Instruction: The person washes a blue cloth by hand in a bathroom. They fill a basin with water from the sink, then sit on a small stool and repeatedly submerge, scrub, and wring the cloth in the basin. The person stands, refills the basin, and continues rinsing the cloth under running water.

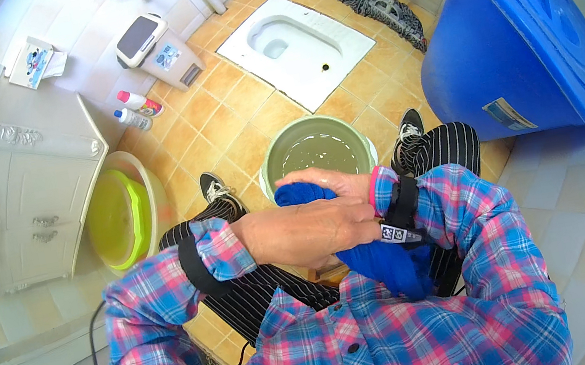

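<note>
A blue cloth (pixel 394 270), twisted into a thick roll, runs between both of my hands in front of my chest. My left hand (pixel 306 232) reaches across to the right and is closed around its middle, nearer to me. My right hand (pixel 327 179) wraps the far part, where a bunched end of the cloth sticks out to the left. The other end hangs towards my lap on the right. Just beyond my hands, a green basin (pixel 316 149) holds water; my right hand covers part of its near rim.
A white squat toilet (pixel 299 48) lies beyond the basin. At right stand a large lidded blue bin (pixel 464 66) and a mop (pixel 373 6). To the left are a cabinet (pixel 35 208), a yellow-green basin (pixel 119 223), two bottles (pixel 138 109) and a trash bin (pixel 161 59).
</note>
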`<control>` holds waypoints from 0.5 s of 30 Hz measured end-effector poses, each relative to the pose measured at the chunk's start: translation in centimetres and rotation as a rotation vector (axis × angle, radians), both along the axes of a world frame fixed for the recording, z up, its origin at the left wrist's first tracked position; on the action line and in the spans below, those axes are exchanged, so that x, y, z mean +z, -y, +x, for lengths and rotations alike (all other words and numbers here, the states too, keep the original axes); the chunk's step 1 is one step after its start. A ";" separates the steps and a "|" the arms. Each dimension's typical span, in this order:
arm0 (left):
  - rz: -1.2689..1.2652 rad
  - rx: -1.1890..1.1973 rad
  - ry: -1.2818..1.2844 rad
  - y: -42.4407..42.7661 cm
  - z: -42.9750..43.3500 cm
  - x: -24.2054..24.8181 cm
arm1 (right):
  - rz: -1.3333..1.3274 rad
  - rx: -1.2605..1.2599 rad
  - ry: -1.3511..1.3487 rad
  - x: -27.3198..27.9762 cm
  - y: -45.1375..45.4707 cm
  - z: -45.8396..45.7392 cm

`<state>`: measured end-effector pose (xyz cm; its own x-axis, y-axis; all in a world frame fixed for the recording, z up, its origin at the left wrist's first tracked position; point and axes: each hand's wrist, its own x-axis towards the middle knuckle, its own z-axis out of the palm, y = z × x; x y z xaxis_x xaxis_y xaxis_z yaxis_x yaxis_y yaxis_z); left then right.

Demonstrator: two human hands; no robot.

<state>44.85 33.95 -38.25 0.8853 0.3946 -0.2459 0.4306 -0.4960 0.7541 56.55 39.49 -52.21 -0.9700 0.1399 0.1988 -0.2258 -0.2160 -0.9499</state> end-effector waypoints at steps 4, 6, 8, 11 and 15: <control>0.264 -0.026 0.049 -0.7 0.2 -1.6 | -0.223 -0.069 0.044 -1.6 0.4 -0.9; 0.233 0.083 0.128 -0.7 -0.2 -2.7 | -0.640 -0.070 0.212 -2.2 0.2 -1.8; 0.220 0.252 0.204 0.1 -1.0 -3.5 | -1.017 0.046 0.304 -2.3 -0.9 -2.6; 0.337 0.738 0.456 1.3 -2.5 -4.8 | -1.404 0.020 0.464 -1.1 -2.9 -3.2; 0.303 1.433 0.608 1.8 -3.1 -5.9 | -1.454 -0.300 -0.002 1.6 -3.9 -3.3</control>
